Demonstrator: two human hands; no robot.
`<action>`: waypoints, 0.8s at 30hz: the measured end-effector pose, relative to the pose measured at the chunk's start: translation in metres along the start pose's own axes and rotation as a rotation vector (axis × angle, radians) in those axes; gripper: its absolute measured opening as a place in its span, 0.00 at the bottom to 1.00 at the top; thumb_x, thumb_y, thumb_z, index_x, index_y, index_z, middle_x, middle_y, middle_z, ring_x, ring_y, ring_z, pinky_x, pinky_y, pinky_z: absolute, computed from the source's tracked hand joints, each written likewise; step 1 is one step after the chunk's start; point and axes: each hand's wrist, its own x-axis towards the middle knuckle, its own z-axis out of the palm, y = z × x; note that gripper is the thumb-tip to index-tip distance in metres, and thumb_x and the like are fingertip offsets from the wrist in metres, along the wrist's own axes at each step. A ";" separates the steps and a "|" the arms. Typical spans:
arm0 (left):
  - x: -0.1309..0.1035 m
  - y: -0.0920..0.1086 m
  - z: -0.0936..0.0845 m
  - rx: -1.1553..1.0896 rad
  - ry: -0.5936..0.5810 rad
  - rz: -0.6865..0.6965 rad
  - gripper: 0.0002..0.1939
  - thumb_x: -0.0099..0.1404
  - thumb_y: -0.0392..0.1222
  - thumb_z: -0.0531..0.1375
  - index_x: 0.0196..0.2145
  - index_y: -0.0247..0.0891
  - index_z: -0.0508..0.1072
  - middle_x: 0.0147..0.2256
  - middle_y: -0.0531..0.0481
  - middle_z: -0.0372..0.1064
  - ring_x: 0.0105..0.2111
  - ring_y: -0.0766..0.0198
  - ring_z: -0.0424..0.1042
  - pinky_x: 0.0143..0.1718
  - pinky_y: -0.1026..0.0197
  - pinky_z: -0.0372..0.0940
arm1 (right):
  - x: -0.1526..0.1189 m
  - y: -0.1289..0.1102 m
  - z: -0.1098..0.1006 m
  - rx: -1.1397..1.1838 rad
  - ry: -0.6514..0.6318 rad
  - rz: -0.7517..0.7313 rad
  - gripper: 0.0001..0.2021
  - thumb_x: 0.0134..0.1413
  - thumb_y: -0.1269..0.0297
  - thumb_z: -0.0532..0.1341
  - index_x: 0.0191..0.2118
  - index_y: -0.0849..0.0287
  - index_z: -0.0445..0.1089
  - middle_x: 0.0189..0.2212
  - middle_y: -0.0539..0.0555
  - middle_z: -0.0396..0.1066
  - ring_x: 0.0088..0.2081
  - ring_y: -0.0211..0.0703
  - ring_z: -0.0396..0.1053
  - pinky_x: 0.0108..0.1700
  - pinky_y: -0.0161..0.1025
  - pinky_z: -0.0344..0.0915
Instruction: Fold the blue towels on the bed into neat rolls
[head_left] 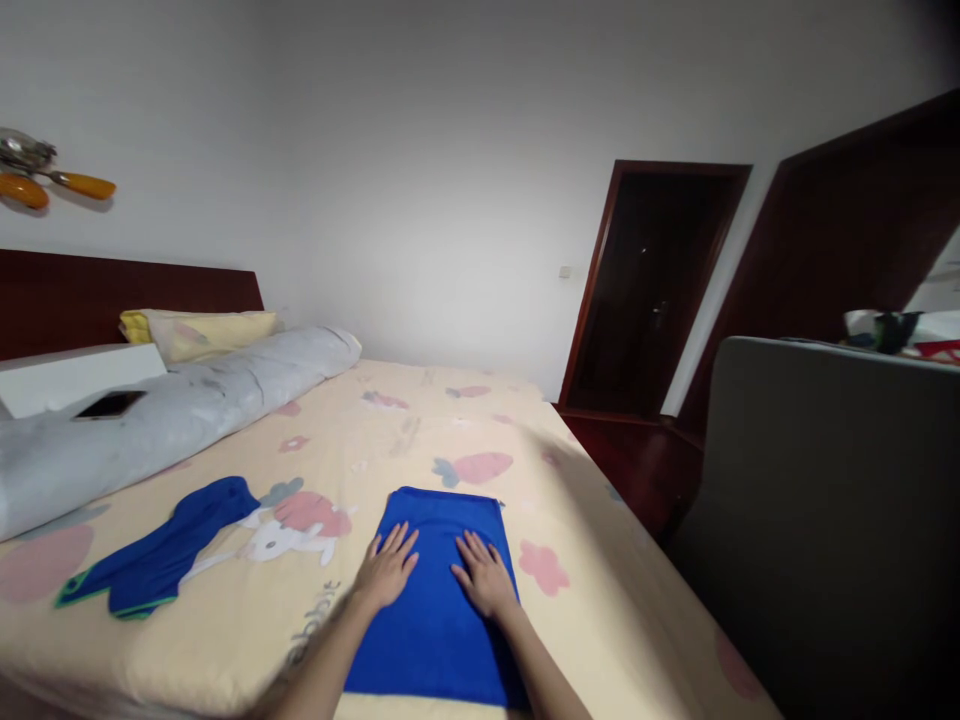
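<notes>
Spread over bed: patterned sheet (420, 420), probably soft underneath; lying flat on near part of it, blue cloth panel (442, 625), roughly rectangular, nearly smooth; judged light, limp, thin, not fragile; maybe slightly slick, so likely to slide or ruck under a sideways push; better taken at both far corners or pinched along side edges than mid-panel; off to the left, well apart, blue garment (180, 548) with green edging, rumpled, likely just as floppy; palm-down on panel's left side, left hand (388, 568); same on right side, right hand (485, 577); fingers of both extended, slightly spread, clutching nothing; at far right corner, tiny dark tab (502, 503), too small to identify
</notes>
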 end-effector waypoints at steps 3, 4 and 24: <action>-0.001 -0.031 -0.001 0.036 0.032 -0.106 0.28 0.72 0.53 0.40 0.67 0.48 0.51 0.68 0.49 0.43 0.68 0.56 0.44 0.64 0.41 0.43 | -0.005 0.035 -0.005 -0.032 0.012 0.178 0.31 0.65 0.46 0.43 0.67 0.58 0.50 0.68 0.58 0.45 0.68 0.48 0.42 0.67 0.54 0.41; -0.002 -0.039 0.000 0.054 0.043 -0.131 0.28 0.72 0.53 0.40 0.66 0.48 0.52 0.68 0.48 0.44 0.67 0.55 0.44 0.64 0.40 0.42 | -0.006 0.043 -0.006 -0.046 0.017 0.232 0.32 0.65 0.45 0.42 0.67 0.59 0.49 0.68 0.58 0.45 0.68 0.49 0.42 0.67 0.55 0.41; 0.042 0.008 0.003 0.001 -0.060 0.083 0.27 0.72 0.49 0.41 0.67 0.50 0.50 0.69 0.50 0.41 0.68 0.58 0.42 0.65 0.41 0.44 | 0.043 0.003 -0.005 0.001 -0.054 -0.144 0.28 0.66 0.47 0.45 0.66 0.52 0.53 0.68 0.55 0.47 0.68 0.46 0.44 0.67 0.52 0.44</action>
